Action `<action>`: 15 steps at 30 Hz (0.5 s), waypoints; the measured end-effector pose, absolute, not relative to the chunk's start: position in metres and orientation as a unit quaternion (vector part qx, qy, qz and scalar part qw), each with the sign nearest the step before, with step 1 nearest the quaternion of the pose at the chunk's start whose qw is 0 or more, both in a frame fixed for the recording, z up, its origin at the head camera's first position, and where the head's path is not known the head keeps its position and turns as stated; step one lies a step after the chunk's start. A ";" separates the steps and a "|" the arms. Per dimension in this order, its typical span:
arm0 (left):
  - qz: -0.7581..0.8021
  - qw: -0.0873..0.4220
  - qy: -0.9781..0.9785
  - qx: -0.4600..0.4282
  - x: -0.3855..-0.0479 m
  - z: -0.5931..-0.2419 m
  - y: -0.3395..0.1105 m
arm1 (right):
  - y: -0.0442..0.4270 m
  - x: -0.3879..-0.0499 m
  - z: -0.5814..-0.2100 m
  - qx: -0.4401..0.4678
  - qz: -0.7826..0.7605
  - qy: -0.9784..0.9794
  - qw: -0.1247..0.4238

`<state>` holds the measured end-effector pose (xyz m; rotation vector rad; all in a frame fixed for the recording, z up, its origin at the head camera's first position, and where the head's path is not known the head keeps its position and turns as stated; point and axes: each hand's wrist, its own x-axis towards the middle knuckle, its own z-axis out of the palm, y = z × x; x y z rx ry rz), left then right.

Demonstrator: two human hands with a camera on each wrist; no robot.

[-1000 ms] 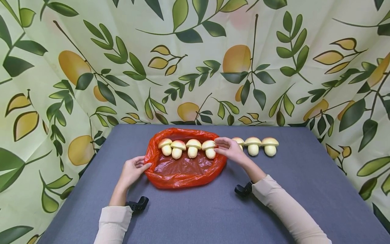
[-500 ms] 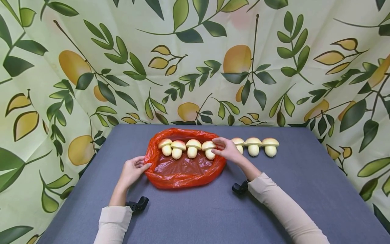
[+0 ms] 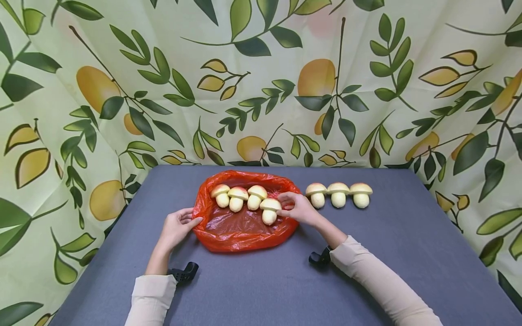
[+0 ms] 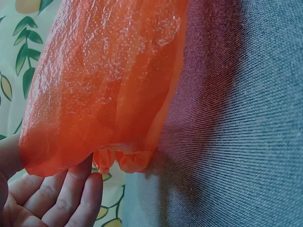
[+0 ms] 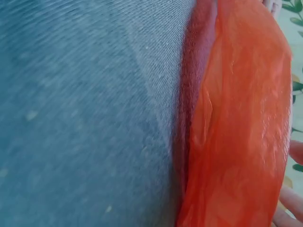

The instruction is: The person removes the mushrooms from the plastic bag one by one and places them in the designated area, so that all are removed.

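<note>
Mushroom (image 3: 269, 216) beside right hand (image 3: 297, 208) moved left since earlier frame, out of line with three inner mushrooms (image 3: 237, 194); now inside red bag (image 3: 232, 242), on left side of right hand, touching it or nearly; cannot tell if right hand pinches mushroom or already released it; left hand (image 3: 178, 222) pinches bag edge, well apart from right hand; three outer mushrooms (image 3: 338, 195) to right of right hand, on grey table (image 3: 244, 290); step in hand seems placing mushroom among others; next move probably calls for gentle release, bag edge kept steady
</note>
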<state>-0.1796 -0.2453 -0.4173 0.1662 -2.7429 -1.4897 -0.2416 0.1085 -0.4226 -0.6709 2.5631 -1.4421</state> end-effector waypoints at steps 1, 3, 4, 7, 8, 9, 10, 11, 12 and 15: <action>-0.477 0.008 -0.877 0.053 -0.180 -0.417 -0.245 | 0.107 -0.242 -0.423 -0.220 -0.474 0.850 0.066; -0.477 0.008 -0.877 0.052 -0.180 -0.418 -0.245 | 0.103 -0.243 -0.424 -0.220 -0.467 0.853 0.072; -0.477 0.008 -0.877 0.052 -0.180 -0.418 -0.246 | 0.101 -0.244 -0.425 -0.218 -0.465 0.854 0.075; -0.478 0.009 -0.877 0.052 -0.180 -0.419 -0.246 | 0.096 -0.245 -0.427 -0.219 -0.464 0.854 0.081; -0.477 0.010 -0.877 0.052 -0.180 -0.419 -0.246 | 0.094 -0.246 -0.427 -0.222 -0.461 0.855 0.080; -0.477 0.011 -0.877 0.051 -0.180 -0.419 -0.246 | 0.093 -0.247 -0.428 -0.224 -0.462 0.854 0.082; -0.477 0.011 -0.877 0.051 -0.180 -0.419 -0.246 | 0.091 -0.247 -0.429 -0.226 -0.458 0.856 0.079; -0.478 0.010 -0.877 0.051 -0.180 -0.419 -0.246 | 0.090 -0.248 -0.430 -0.228 -0.453 0.858 0.076; -0.478 0.010 -0.877 0.051 -0.180 -0.419 -0.246 | 0.089 -0.248 -0.431 -0.231 -0.447 0.861 0.072; -0.480 0.010 -0.876 0.053 -0.180 -0.419 -0.246 | 0.085 -0.250 -0.435 -0.229 -0.437 0.868 0.064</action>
